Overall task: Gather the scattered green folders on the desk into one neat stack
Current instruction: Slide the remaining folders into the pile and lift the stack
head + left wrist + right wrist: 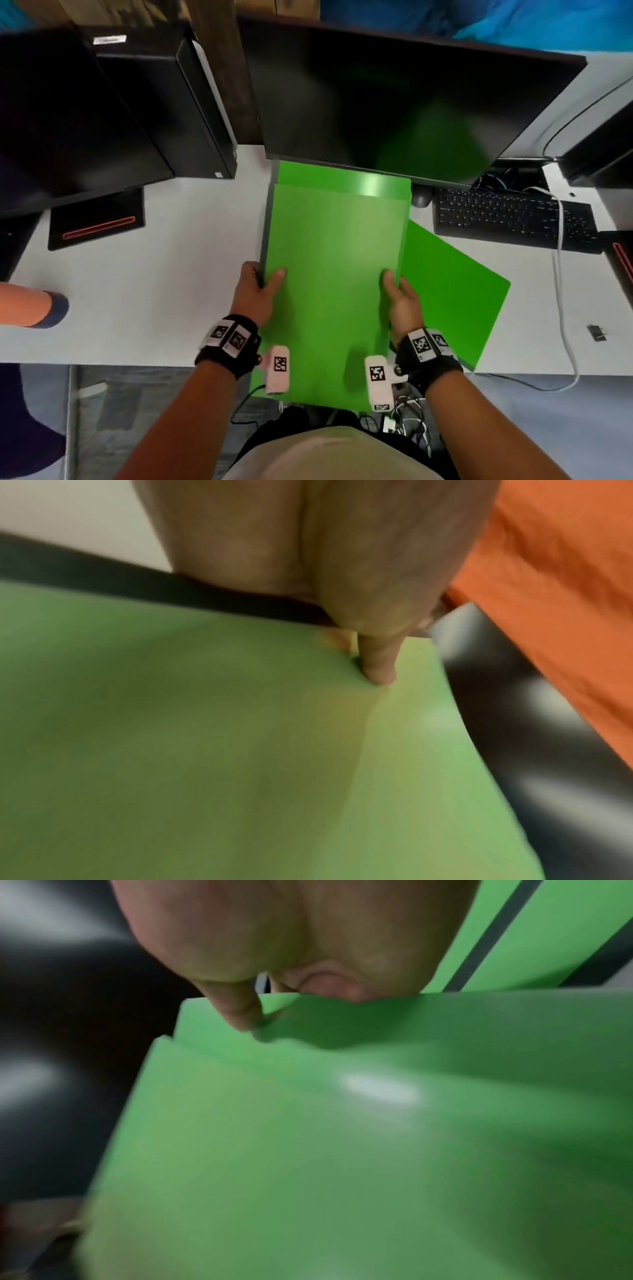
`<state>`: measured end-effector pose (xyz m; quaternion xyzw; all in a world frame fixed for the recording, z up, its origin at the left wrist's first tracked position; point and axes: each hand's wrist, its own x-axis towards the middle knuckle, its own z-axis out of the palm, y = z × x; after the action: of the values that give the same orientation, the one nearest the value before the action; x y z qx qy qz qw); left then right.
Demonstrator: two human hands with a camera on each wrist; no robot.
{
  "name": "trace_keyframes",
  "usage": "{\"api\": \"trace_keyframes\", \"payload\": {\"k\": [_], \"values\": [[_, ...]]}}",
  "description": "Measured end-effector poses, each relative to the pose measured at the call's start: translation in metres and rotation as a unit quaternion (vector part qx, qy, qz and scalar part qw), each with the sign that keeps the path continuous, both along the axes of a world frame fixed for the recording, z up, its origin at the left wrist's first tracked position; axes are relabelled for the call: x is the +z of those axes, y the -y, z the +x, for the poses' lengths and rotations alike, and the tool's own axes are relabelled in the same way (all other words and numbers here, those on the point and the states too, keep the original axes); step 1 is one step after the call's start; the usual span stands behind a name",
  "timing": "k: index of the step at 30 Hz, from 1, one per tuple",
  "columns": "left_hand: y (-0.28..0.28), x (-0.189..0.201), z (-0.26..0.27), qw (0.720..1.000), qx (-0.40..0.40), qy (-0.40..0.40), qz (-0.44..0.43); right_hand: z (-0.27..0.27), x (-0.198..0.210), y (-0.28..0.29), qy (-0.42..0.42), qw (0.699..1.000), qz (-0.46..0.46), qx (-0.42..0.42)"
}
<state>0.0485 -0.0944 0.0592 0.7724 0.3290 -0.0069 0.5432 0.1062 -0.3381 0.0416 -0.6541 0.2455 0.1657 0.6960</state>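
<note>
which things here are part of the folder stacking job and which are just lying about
Part of the job:
- held green folders, gripped by left hand and right hand
- loose green folder lying on the desk, partly under the held ones

Just lying about:
- monitor
- keyboard
- computer tower
- white cable

No readable text or numbers, label on black computer tower (164,113) too blurred; wrist bands (228,337) bear only square coded markers
</note>
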Motion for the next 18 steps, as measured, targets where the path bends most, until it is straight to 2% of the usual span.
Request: {"api": "trace_keyframes", "payload": {"k": [3, 7, 10, 13, 18], "values": [[0.015, 0.017, 0.004, 0.996, 0.027, 0.077, -0.042, 0.001, 0.027, -0.002, 0.085, 0.994, -0.033, 0.067], [0.008, 0.05, 0.016, 0.984, -0.007, 0.172, 0.035, 0.009, 0.063, 0.0, 0.15, 0.983, -0.042, 0.096], [0.003, 0.064, 0.014, 0.973, -0.024, 0.229, 0.036, 0.011, 0.075, -0.001, 0.194, 0.977, -0.02, 0.082], [0.004, 0.053, 0.001, 0.973, -0.032, 0.229, 0.03, 0.009, 0.069, -0.004, 0.181, 0.976, -0.023, 0.123], [-0.001, 0.021, -0.015, 0.986, -0.032, 0.155, 0.059, -0.003, 0.035, -0.007, 0.166, 0.974, -0.038, 0.153]]}}
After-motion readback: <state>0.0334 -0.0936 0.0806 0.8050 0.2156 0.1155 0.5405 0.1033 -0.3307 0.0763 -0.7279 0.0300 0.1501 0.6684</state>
